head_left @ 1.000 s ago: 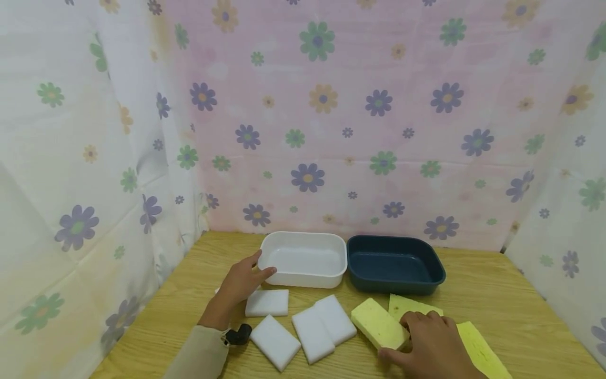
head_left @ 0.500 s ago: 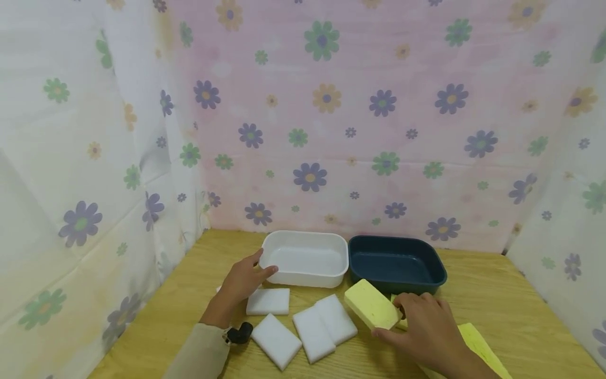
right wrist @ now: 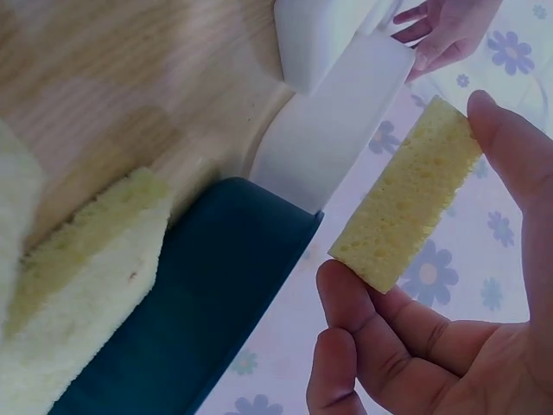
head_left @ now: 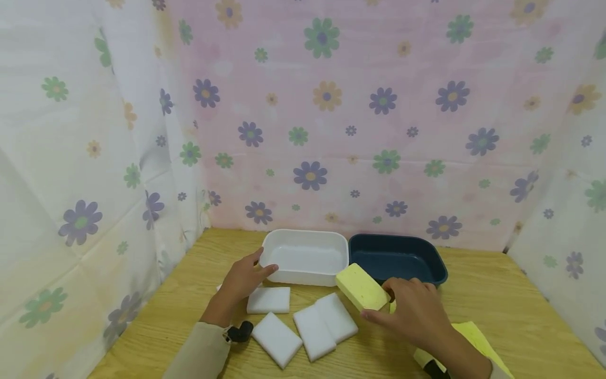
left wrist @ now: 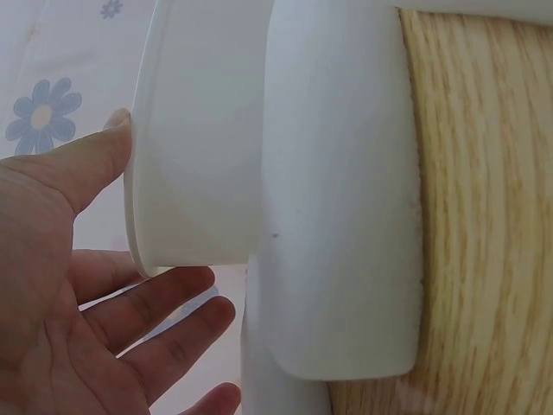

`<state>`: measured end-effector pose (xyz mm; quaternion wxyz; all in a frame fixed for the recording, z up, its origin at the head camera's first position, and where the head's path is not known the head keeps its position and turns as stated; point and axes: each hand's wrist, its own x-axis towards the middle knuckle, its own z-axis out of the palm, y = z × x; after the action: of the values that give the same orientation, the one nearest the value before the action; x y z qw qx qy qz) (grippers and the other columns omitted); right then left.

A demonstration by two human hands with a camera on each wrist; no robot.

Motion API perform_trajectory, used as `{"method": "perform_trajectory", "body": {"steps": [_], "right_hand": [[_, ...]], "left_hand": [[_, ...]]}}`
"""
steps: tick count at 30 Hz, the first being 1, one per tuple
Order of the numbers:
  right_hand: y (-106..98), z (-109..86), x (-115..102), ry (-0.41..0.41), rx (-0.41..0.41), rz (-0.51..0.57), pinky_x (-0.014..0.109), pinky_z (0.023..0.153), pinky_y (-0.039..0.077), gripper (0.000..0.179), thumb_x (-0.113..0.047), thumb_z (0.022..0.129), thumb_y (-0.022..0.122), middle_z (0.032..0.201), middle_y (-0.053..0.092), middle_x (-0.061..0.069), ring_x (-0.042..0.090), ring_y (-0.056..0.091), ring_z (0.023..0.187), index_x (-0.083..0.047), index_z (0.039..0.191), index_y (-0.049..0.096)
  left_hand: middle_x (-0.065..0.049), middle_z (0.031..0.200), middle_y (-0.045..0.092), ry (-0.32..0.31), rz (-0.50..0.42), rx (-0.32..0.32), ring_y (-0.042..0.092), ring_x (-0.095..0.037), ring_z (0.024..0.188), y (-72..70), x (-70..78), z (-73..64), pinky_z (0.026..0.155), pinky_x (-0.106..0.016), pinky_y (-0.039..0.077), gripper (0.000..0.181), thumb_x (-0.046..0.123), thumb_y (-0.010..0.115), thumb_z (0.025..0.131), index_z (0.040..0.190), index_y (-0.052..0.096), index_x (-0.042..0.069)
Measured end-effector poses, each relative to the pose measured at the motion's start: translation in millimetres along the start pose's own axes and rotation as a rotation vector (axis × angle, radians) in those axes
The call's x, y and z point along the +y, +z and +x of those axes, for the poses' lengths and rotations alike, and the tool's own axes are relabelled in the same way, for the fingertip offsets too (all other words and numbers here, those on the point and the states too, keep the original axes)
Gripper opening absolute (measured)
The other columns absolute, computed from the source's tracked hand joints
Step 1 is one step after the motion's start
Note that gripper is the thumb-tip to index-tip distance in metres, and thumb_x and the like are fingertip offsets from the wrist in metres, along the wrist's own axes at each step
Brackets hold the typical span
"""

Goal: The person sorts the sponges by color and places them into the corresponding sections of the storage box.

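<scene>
Soft diffuse light, faint blurred shadows on the table, hazy wrist views

My fingers hold a rough, porous yellow sponge; I see matt white pads, smooth, plastic-looking white tub and navy tub, wood-grained tabletop, creased cloth.

Table: wood-grained top, yellowish, far edge along the back cloth. Back cloth: pink, printed with purple, green and orange flowers, one horizontal crease. Left cloth: whitish, same flowers, folded and rumpled. Right cloth: pale, flowered. Light: soft, diffuse, faint shadows in folds.
</scene>
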<state>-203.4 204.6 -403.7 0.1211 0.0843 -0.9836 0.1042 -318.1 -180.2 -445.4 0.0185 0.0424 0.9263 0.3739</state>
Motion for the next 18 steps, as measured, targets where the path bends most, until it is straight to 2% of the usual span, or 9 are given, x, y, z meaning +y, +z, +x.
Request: {"method": "perform_trajectory", "body": {"steps": [6, 18], "right_hand": [[0.0, 11.2, -5.7, -0.023, 0.027, 0.005, 0.050, 0.077, 0.043, 0.085, -0.100, 0.066, 0.054, 0.070, 0.052, -0.018, 0.009, 0.047, 0.071, -0.025, 0.098, 0.074], [-1.2, 37.2, -19.1, -0.002, -0.009, 0.026, 0.048, 0.075, 0.044, 0.088, -0.100, 0.066, 0.053, 0.074, 0.061, -0.013, 0.008, 0.052, 0.067, -0.022, 0.101, 0.072]], "left_hand": [[-0.023, 0.160, 0.044, -0.006, -0.003, -0.010, 0.043, -0.044, 0.146, 0.1, -1.5, -2.0, 0.111, -0.063, 0.042, 0.095, 0.066, 0.064, 0.094, 0.166, 0.025, 0.017], [-0.023, 0.159, 0.044, 0.011, -0.011, -0.004, 0.045, -0.043, 0.145, -0.6, -1.2, -1.3, 0.111, -0.063, 0.042, 0.095, 0.065, 0.063, 0.095, 0.166, 0.024, 0.016]]}}
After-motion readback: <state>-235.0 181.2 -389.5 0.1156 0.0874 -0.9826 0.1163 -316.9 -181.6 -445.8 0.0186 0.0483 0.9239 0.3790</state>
